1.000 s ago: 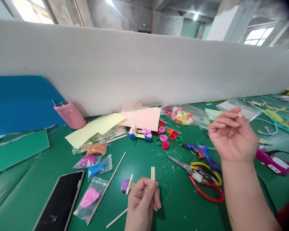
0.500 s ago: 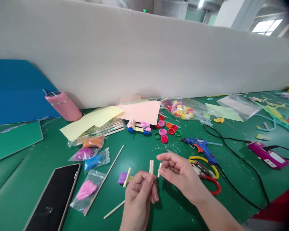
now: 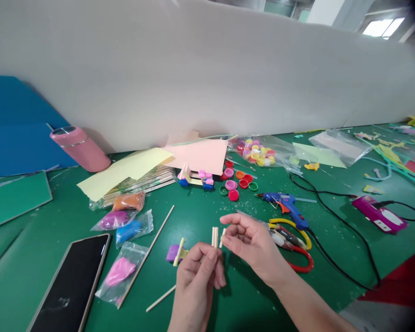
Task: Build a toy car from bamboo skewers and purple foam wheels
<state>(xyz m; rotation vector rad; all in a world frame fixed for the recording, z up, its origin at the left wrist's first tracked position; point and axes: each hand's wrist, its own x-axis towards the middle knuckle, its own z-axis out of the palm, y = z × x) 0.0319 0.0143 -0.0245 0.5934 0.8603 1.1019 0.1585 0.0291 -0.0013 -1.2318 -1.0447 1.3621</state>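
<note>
Two short wooden sticks (image 3: 215,237) stand upright side by side, pinched between the thumb and fingers of my left hand (image 3: 200,276). My right hand (image 3: 251,244) pinches another short wooden stick (image 3: 222,238) just to their right, with a narrow gap or light contact that I cannot tell apart. Behind my left hand lies a small purple piece with pale sticks (image 3: 175,253) on it. A longer thin stick (image 3: 161,299) reaches out from beneath my left wrist. Farther back sits a small built piece of pink and blue blocks with sticks (image 3: 195,179).
A blue glue gun (image 3: 285,205), scissors with red and yellow handles (image 3: 306,265) and a black cable lie to the right. Bottle caps (image 3: 233,195) are scattered mid-table. On the left are clay bags (image 3: 121,272), a long stick (image 3: 147,256), a phone (image 3: 71,286) and a pink bottle (image 3: 81,147).
My right hand has brought its short stick closer to the two sticks in my left hand. The whole view has shifted slightly.
</note>
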